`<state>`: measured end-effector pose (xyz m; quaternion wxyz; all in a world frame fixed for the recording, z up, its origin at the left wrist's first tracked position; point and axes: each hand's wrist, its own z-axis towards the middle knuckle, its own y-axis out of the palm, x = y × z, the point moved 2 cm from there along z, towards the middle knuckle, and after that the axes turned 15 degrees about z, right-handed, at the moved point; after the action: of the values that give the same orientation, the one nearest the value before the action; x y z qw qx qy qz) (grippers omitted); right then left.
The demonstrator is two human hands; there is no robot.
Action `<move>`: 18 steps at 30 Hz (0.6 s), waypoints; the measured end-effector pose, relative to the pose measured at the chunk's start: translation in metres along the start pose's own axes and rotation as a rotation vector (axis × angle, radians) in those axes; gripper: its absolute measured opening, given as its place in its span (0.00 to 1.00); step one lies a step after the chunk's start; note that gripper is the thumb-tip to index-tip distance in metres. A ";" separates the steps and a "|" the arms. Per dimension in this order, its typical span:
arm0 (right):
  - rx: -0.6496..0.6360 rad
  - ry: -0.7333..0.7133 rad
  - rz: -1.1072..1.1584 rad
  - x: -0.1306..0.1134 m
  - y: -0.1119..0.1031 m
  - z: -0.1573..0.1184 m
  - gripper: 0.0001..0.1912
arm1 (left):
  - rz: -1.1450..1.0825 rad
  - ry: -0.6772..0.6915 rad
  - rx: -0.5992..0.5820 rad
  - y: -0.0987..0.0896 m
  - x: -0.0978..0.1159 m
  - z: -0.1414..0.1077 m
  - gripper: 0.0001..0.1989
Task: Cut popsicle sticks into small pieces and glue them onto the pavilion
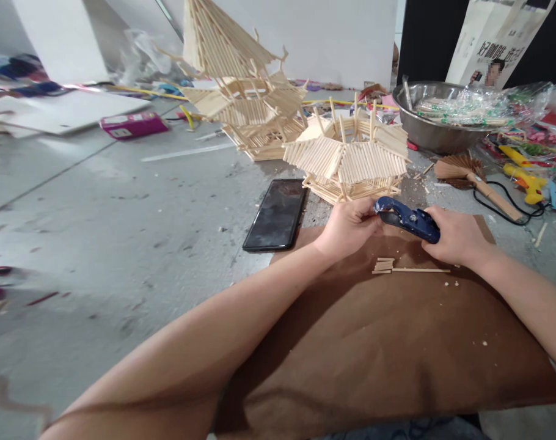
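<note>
My right hand [459, 235] is wrapped round the handle end of blue hand shears [409, 220] with a screw at the pivot. Close to the jaw end, my left hand [351, 227] is closed in a pinch; what lies in its fingers is hidden. Below the shears, several short cut sticks [383, 265] lie together on a brown sheet [351, 342], with one longer thin stick [420, 270] beside them. Just beyond my hands stands a small stick-built roof section [374, 162] with upright posts.
A black phone [277, 215] lies left of my hands. Behind are a taller stick-built pagoda [250, 110], a purple box [134, 126] and a metal bowl [436, 131] with plastic-wrapped sticks. At right lie a wooden-handled brush [493, 194] and a yellow glue gun [528, 182].
</note>
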<state>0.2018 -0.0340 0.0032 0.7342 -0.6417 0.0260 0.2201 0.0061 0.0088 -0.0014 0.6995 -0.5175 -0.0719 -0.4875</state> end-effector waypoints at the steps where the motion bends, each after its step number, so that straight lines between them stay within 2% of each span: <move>1: 0.000 -0.005 -0.002 0.000 0.000 0.000 0.17 | -0.005 0.000 -0.002 0.000 0.000 0.000 0.06; 7: -0.015 -0.022 -0.022 0.001 -0.003 0.000 0.13 | -0.047 -0.022 -0.009 0.000 0.000 0.000 0.07; 13: -0.022 0.026 -0.027 0.000 -0.001 0.001 0.11 | -0.151 -0.028 -0.033 0.003 0.001 0.000 0.03; 18: 0.055 0.059 0.054 0.004 -0.003 0.004 0.19 | -0.223 -0.066 -0.028 0.005 0.000 0.000 0.06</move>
<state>0.2050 -0.0293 0.0051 0.7443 -0.6265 0.0709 0.2201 0.0095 0.0087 -0.0050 0.6309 -0.5317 -0.1453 -0.5460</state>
